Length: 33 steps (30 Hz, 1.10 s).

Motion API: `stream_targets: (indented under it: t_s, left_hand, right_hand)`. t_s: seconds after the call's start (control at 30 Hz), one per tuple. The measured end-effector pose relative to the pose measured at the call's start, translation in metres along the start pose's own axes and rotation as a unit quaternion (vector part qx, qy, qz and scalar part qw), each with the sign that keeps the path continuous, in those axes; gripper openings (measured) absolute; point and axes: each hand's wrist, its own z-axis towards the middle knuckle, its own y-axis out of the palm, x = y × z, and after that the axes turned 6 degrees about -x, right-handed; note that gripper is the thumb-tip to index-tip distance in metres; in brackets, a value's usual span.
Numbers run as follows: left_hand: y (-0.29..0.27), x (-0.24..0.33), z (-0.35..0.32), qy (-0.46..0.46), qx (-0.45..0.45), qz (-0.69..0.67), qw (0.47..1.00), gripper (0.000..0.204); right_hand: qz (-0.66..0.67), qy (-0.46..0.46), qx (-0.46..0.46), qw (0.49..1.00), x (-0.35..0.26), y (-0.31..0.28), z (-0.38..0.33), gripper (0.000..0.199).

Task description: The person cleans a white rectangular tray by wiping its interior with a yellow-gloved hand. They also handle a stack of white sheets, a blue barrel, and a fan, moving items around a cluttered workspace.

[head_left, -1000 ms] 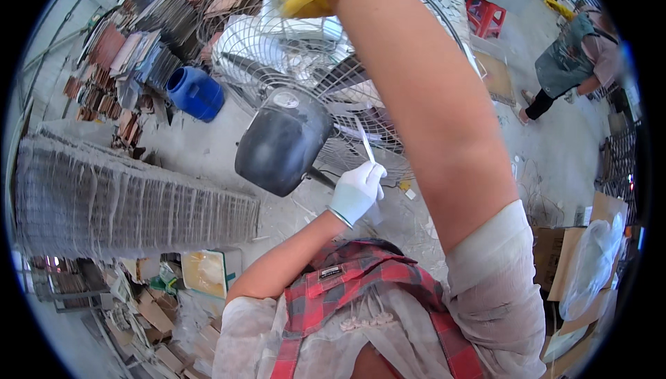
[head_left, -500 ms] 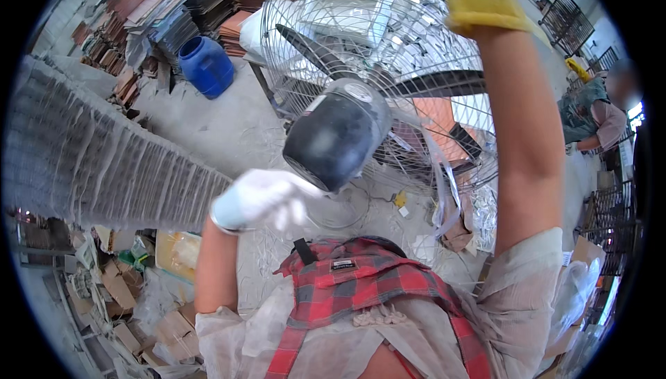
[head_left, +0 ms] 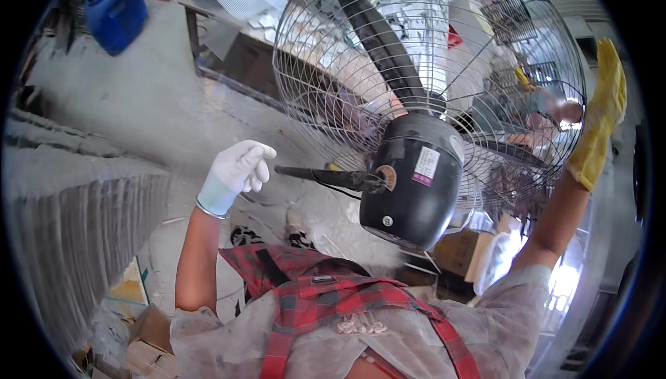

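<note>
fan: upper centre to right of the frame, its black motor housing (head_left: 374, 205) facing the wearer
state of work: wire cage (head_left: 276, 56), black blade (head_left: 378, 39) and motor are all together on it; how much is done or left, i cannot tell
left hand (head_left: 239, 171): white glove, left of centre, fingers loosely bent, nothing seen in them; just beside the end of the dark pole (head_left: 316, 174)
right hand (head_left: 603, 112): yellow glove, right edge, fingers straight, next to the cage rim; touching or not, i cannot tell
motor labels: white-and-purple sticker (head_left: 425, 166), print too small to read; round orange sticker (head_left: 386, 178), unreadable
apron tag (head_left: 323, 279): small, dark, on red plaid, illegible
table (head_left: 193, 36): upper middle, behind the cage, pale pieces on top
</note>
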Motion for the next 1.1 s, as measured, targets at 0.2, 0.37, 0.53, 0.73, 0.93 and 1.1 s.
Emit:
stream_targets:
  t_s: [0.2,0.37,0.53,0.73,0.93,1.1]
  left_hand:
    - [0.013,-0.033,0.038,-0.023,-0.078,-0.047,0.996,0.020]
    - [0.051,-0.018,0.060,0.026,-0.113,-0.025,0.993,0.018]
    - [0.079,0.016,0.084,0.230,-0.040,0.134,0.963,0.021]
    - [0.083,0.046,0.096,0.302,0.009,0.345,0.888,0.018]
    - [0.080,0.048,0.103,0.329,0.066,0.340,0.879,0.017]
    - [0.080,0.053,0.091,0.251,0.033,0.306,0.918,0.021]
  right_hand:
    - [-0.050,-0.044,-0.110,0.992,-0.014,-0.002,0.017,0.047]
    - [-0.017,0.042,-0.083,0.996,-0.016,0.003,0.022,0.046]
    - [-0.009,0.017,-0.087,0.996,-0.011,-0.001,0.023,0.043]
    - [-0.005,0.014,-0.079,0.997,-0.014,-0.002,0.015,0.041]
    - [0.019,0.117,-0.050,0.992,-0.108,0.028,0.027,0.039]
    - [0.168,0.025,-0.010,0.985,-0.048,-0.003,0.021,0.027]
